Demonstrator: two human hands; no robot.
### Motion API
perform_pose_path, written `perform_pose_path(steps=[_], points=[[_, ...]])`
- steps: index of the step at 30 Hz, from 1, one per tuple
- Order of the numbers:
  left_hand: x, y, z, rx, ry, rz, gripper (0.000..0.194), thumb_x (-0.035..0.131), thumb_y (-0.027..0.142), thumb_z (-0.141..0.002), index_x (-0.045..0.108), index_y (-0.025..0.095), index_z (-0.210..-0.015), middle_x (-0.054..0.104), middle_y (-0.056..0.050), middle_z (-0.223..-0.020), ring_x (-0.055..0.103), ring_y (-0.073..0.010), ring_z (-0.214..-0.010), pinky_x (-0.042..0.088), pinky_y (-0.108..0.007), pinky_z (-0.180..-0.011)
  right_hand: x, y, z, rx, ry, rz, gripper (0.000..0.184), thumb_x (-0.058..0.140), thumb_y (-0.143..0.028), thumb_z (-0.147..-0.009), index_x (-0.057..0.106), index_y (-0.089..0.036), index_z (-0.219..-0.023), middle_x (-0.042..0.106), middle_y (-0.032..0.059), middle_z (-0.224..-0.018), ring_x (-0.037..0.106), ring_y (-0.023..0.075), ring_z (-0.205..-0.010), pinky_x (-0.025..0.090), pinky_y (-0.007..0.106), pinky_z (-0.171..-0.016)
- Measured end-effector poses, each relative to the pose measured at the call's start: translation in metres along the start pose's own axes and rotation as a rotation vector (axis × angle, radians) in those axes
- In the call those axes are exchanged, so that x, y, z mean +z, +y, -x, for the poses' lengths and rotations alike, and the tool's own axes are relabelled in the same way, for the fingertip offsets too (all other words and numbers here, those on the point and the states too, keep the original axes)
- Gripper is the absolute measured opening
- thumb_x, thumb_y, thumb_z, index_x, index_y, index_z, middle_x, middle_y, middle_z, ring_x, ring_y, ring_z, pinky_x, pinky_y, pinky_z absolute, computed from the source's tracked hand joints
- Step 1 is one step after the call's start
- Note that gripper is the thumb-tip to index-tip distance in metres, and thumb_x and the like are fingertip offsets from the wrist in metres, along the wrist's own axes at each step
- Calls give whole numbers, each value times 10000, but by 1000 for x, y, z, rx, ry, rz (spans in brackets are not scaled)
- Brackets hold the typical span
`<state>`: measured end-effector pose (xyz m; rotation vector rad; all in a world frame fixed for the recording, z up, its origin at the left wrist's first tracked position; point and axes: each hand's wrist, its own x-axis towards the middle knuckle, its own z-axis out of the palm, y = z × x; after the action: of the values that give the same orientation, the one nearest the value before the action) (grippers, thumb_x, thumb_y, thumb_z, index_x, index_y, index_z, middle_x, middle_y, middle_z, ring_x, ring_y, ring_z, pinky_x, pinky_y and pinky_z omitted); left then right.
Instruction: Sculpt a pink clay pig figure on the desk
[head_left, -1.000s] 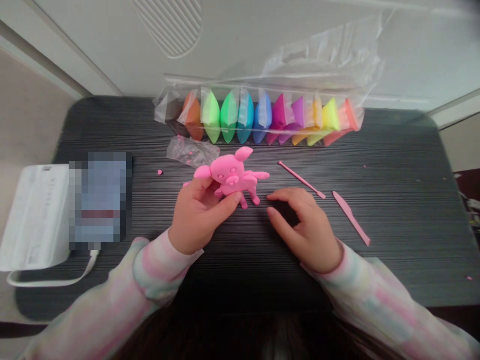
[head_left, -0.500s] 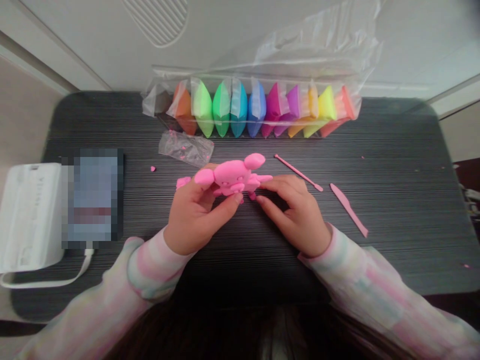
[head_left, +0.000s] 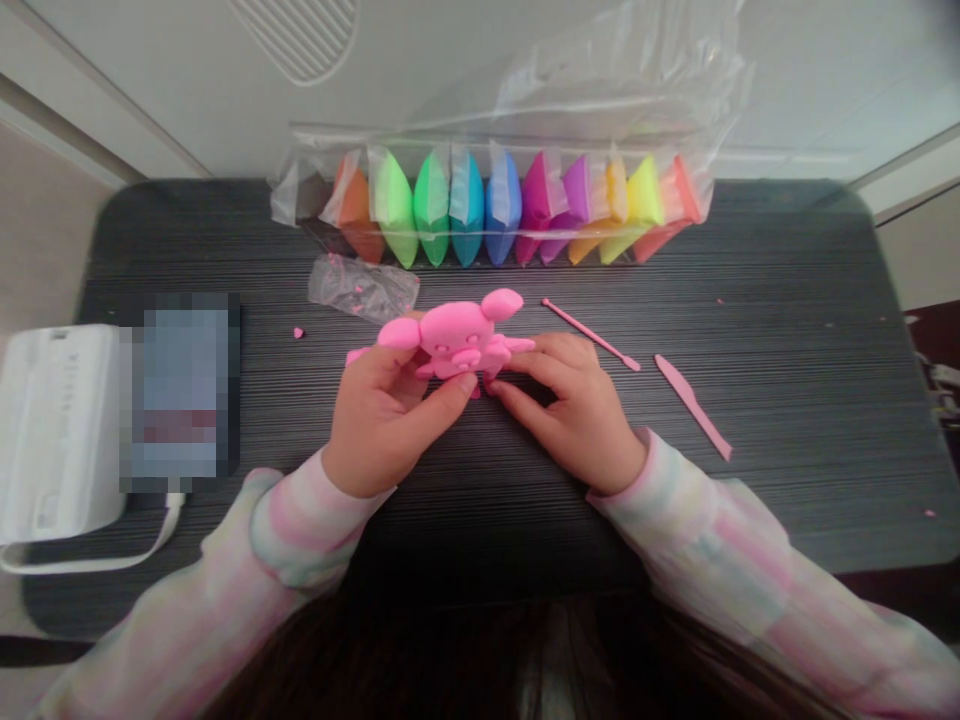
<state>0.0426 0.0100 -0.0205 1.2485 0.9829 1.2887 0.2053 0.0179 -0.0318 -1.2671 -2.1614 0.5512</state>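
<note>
A pink clay pig figure with two rounded ears, small eyes and a snout is held just above the dark table. My left hand is wrapped round its left side, the thumb below the snout. On the figure's other side, my right hand has thumb and forefinger closed on a small pink part low on the body; the fingertips partly hide it. Right of that hand lie a thin pink clay tool and a pink clay knife.
A clear plastic bag with several coloured clay packets stands along the back of the table. A crumpled clear wrapper and pink clay crumbs lie in front. At left are a blurred phone-like device, cable and white box.
The whole view has shifted slightly. The pig's face is turned up a little more, showing eyes and snout more plainly. My right hand has come slightly nearer to the left one.
</note>
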Motion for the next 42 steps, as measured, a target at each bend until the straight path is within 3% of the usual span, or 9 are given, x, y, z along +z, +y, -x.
perform_pose_path(steps=[6, 10, 14, 29, 34, 42], points=[[2, -1, -2, 11, 38, -245, 225, 699, 171, -642, 615, 189, -850, 676, -33, -888, 643, -202, -835, 510, -353, -794, 2, 0, -1, -5, -2, 11, 144, 528, -272, -807, 622, -195, -883, 645, 45, -900, 561, 176, -877, 389, 349, -792], [2, -5, -2, 21, 99, -338, 357, 713, 189, -622, 563, 202, -946, 658, -22, -852, 637, -191, -817, 503, -335, -765, 2, -1, -2, -27, -13, 41, 162, 496, -280, -820, 615, -194, -889, 640, 48, -889, 553, 178, -873, 378, 351, -796], [1, -5, -2, 45, 129, -436, 347, 715, 192, -617, 569, 218, -931, 646, -4, -872, 632, -176, -793, 493, -299, -745, 4, -1, -2, -34, -11, 66, 168, 476, -288, -828, 605, -204, -896, 638, 47, -909, 543, 184, -891, 364, 355, -811], [2, -1, -2, 11, 103, -435, 335, 704, 175, -623, 568, 194, -928, 654, -12, -871, 629, -180, -800, 501, -292, -758, 6, 1, -2, -24, -32, 94, 174, 466, -305, -834, 604, -208, -872, 632, 40, -898, 534, 185, -887, 349, 341, -805], [1, -2, -2, 39, 153, -455, 381, 727, 164, -587, 578, 204, -935, 653, -4, -858, 633, -179, -765, 508, -272, -690, 6, 1, -2, -16, -41, 93, 181, 469, -310, -832, 609, -203, -873, 631, 44, -890, 534, 188, -884, 348, 341, -802], [0, -1, -3, 36, 111, -466, 403, 727, 155, -586, 585, 210, -959, 665, 7, -840, 626, -180, -765, 493, -286, -730, 5, 3, -2, -9, -51, 63, 183, 485, -303, -823, 618, -213, -910, 627, 47, -931, 528, 195, -914, 355, 353, -808]])
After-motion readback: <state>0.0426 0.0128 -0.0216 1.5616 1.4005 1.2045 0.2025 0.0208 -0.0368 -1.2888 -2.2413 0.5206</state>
